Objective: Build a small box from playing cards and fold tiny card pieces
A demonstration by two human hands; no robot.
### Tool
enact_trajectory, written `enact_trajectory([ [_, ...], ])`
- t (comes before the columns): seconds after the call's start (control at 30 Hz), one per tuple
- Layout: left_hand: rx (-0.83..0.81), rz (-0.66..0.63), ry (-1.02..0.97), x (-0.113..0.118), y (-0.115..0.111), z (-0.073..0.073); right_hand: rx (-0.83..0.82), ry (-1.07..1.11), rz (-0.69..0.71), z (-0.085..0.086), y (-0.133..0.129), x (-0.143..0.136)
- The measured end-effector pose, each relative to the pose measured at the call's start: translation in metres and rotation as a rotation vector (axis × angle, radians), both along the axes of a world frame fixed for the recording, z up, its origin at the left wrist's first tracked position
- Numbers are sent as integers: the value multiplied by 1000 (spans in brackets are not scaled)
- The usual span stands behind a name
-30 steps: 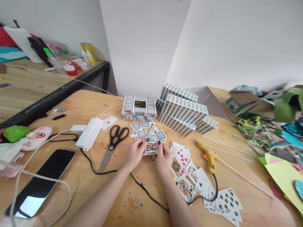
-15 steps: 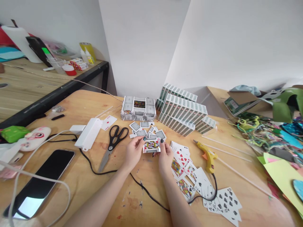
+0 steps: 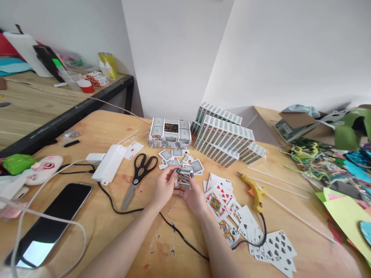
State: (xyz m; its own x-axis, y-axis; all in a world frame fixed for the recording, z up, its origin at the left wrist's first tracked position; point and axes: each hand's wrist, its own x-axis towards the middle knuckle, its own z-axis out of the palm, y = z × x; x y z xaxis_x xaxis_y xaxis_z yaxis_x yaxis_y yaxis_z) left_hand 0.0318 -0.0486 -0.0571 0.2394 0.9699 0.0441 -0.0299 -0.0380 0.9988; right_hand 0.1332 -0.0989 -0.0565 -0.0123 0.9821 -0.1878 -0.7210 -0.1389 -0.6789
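In the lower middle of the frame, the left hand (image 3: 166,188) was grasping a face card (image 3: 183,178) at its left side with thumb and fingers. The right hand (image 3: 194,195) was also grasping this card, its thumb at the right edge. The black-handled scissors (image 3: 136,179) lay left of the hands, and the yellow glue gun (image 3: 256,195) lay at lower right, near spread playing cards (image 3: 216,204).

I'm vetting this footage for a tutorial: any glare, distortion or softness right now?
Head view: a bright reflection whitens part of the phone; head view: wide-angle distortion seems to stretch that phone toward the lower-left corner; head view: the scissors keep a clear outline, while the held card shows too small to make out its fine print.
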Motion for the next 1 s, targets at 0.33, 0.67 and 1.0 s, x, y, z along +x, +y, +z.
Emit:
enact_trajectory([
  [0.33,444,28,271,0,0,-4,-93,34,-82,-4,2,1],
  [0.67,510,100,338,-5,0,-3,-94,9,-132,-2,0,3],
  [1.0,561,116,360,-4,1,-2,9,-131,-275,1,-1,4],
])
